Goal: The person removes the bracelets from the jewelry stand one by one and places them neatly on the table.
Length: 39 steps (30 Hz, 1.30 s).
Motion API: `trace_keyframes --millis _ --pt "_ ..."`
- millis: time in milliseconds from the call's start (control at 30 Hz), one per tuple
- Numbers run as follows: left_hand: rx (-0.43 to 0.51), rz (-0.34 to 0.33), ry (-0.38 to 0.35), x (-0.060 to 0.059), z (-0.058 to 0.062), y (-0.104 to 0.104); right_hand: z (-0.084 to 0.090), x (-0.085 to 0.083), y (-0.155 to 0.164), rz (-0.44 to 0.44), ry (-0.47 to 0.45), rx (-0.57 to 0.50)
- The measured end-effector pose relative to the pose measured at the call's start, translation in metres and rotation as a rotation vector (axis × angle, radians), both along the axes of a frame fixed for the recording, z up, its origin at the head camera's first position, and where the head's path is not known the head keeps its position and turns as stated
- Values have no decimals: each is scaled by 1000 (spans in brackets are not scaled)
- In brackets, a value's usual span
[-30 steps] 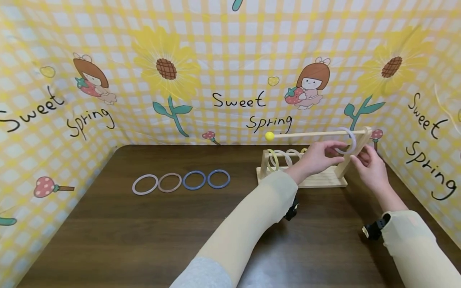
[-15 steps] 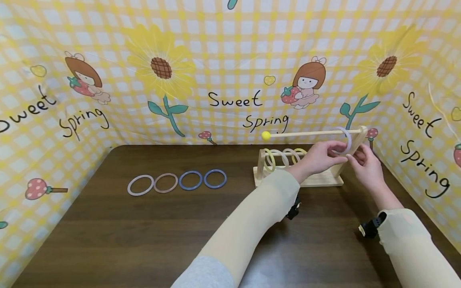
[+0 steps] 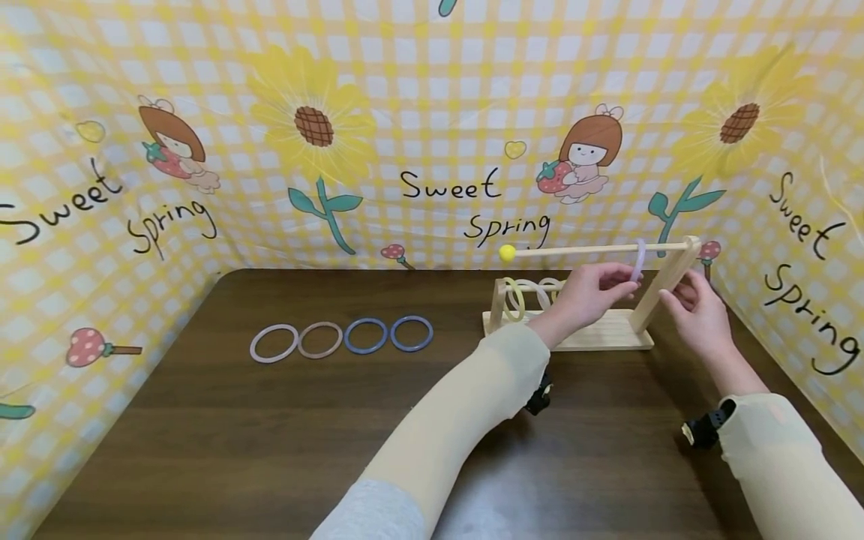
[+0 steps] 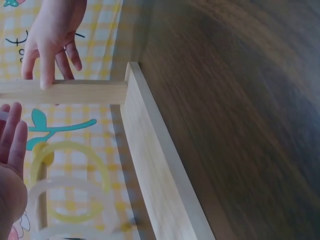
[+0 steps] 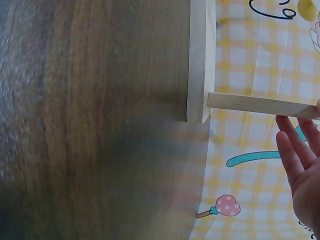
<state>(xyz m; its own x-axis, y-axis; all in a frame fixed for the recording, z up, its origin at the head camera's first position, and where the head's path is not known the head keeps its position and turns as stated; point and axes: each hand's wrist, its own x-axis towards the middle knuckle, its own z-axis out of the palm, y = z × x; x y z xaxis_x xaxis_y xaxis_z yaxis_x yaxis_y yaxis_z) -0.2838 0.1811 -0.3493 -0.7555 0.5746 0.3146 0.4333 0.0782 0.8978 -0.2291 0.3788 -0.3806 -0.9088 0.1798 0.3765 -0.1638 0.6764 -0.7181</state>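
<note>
In the head view a wooden rack (image 3: pixel 567 341) stands at the right, with an upper rod (image 3: pixel 574 251) ending in a yellow ball. My left hand (image 3: pixel 587 296) pinches a lavender ring (image 3: pixel 639 259) that hangs around the upper rod, a little left of the slanted post (image 3: pixel 661 285). My right hand (image 3: pixel 702 311) holds that post from the right; in the left wrist view the right hand (image 4: pixel 52 37) has one digit across the post and others behind it. Yellow and whitish rings (image 3: pixel 515 300) hang on the lower rod, partly hidden by my left hand.
Left of the rack several rings lie in a row on the dark wooden table: a pale lavender ring (image 3: pixel 253 351), a pinkish ring (image 3: pixel 301 349) and two blue rings (image 3: pixel 347 341). A yellow checked cloth (image 3: pixel 432 112) surrounds the table at back and sides.
The lavender ring has shifted left along the upper rod, away from the post, and now shows nearly edge-on. My left hand moved with it; my right hand stays at the post.
</note>
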Motion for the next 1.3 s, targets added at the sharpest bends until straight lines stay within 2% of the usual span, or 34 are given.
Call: trace_keyframes --millis 167,367,600,1000,1300 --pt "3 -12 18 0 0 -10 0 2 1 7 32 -3" --pt "-1 -17 -35 3 4 -19 -2 0 2 13 48 -10" --pt "47 -55 -104 6 9 -35 0 0 1 10 46 -7" --pt "25 -46 -61 7 8 -61 -2 2 0 9 50 -18" --pt "61 -43 -9 6 5 -77 -3 2 1 6 52 -9"
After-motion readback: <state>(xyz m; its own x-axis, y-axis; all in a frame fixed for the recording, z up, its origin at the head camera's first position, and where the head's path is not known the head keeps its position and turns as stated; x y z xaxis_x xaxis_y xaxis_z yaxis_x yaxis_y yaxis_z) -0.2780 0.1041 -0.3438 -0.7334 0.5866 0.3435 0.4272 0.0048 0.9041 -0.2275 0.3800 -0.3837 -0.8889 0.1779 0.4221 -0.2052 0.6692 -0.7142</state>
